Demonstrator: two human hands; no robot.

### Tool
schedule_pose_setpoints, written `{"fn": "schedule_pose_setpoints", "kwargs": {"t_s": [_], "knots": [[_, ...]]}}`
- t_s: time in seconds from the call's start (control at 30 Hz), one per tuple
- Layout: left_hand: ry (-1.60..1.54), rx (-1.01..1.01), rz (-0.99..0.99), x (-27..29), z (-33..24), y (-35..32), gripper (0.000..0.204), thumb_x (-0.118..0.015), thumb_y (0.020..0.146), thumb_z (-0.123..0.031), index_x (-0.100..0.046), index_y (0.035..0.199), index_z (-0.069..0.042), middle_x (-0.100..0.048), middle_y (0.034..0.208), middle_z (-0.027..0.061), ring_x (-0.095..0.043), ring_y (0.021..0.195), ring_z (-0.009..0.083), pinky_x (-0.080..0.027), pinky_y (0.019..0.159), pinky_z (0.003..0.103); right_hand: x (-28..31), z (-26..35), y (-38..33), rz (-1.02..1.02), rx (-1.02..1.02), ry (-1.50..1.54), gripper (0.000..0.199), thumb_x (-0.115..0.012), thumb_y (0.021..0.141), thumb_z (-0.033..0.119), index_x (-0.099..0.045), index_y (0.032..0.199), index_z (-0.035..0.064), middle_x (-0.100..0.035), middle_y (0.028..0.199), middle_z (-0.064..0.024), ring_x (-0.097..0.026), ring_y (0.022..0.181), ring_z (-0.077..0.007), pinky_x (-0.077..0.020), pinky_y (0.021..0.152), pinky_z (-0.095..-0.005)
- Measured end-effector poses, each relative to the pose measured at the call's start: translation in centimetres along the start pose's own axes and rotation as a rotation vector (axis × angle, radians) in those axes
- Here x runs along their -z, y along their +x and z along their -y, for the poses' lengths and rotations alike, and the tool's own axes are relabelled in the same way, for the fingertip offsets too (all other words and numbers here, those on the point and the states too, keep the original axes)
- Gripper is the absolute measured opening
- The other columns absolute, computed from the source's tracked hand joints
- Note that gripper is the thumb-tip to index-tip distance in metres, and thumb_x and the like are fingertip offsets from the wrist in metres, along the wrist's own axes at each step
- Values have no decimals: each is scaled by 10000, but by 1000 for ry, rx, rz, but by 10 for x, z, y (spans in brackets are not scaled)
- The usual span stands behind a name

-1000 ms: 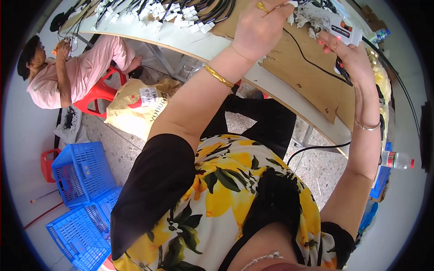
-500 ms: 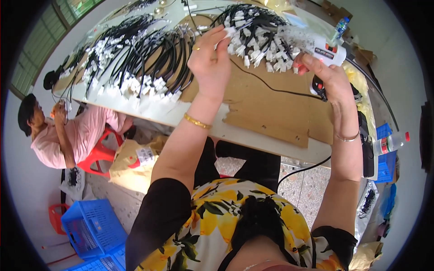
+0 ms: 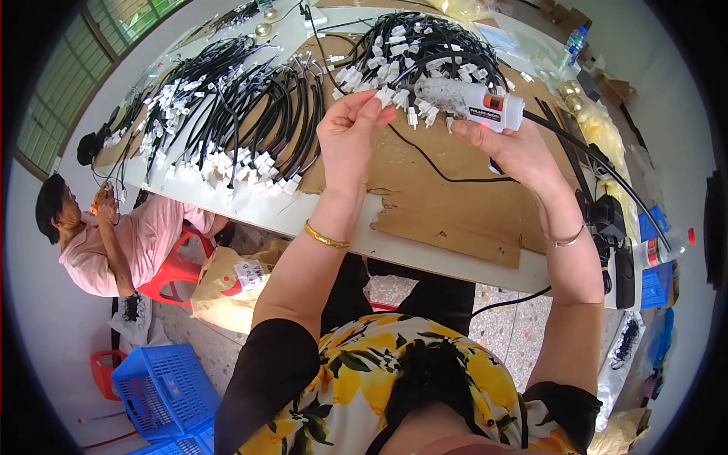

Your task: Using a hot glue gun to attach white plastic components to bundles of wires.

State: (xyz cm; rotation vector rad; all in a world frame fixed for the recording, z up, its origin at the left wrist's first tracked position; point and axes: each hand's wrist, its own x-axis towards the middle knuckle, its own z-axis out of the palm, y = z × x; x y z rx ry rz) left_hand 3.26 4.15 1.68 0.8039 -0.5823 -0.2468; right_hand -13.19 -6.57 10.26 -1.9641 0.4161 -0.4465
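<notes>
While seated at a white bench [image 3: 455, 262] heaped with black cables, pinching and gluing over a brown board [image 3: 455, 205].

Far left, apart from the bench work: a co-worker in pink [image 3: 114, 243] on a red stool, blue crates [image 3: 163, 390] on the floor below. On the bench's left half: bundles of black cables with white connectors [image 3: 243, 121], fanned out in rows. Mid-frame: left hand [image 3: 350, 133], fingers pressed together, pinching a small white connector [image 3: 384, 96] at the end of a black wire, held up above the board. Just right of that: right hand [image 3: 509, 148] wrapped shut around a white glue gun [image 3: 474, 98], nozzle pointing left, close beside the pinched connector. Far right: plastic bottle [image 3: 660, 249] at the bench edge.
</notes>
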Motion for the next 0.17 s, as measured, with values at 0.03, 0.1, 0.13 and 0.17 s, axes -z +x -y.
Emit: {"fn": "schedule_pose_setpoints", "kwargs": {"t_s": [0.03, 0.1, 0.13, 0.17], "knots": [[-46, 36, 9, 0, 0, 0, 128, -550, 795, -3, -555, 912, 48, -605, 779, 107, -613, 690, 178, -503, 647, 250, 0, 0, 1, -5, -40, -41, 309, -613, 787, 209, -571, 1001, -11, -623, 899, -65, -567, 846, -118, -439, 766, -248], [-91, 75, 20, 1, 2, 1, 133, -547, 803, -20, -551, 921, 43, -604, 789, 112, -614, 692, 187, -507, 647, 259, -1, -2, 2, -2, -17, 12, 321, -617, 785, 208, -564, 1012, -12, -622, 905, -64, -567, 845, -122, -440, 766, -249], [-130, 116, 35, 1, 4, 1, 144, -538, 811, -27, -546, 935, 45, -603, 797, 115, -616, 705, 207, -512, 654, 275, -1, -4, 1, 1, 7, 63, 332, -620, 782, 208, -558, 1022, -13, -621, 911, -64, -568, 845, -125, -440, 766, -249], [-168, 155, 47, 3, 4, 0, 154, -530, 818, -34, -541, 950, 46, -602, 805, 119, -618, 719, 227, -516, 661, 291, -2, -4, 1, 3, 8, 66, 332, -620, 782, 208, -558, 1022, -13, -621, 911, -64, -568, 845, -125, -440, 766, -249]]}}
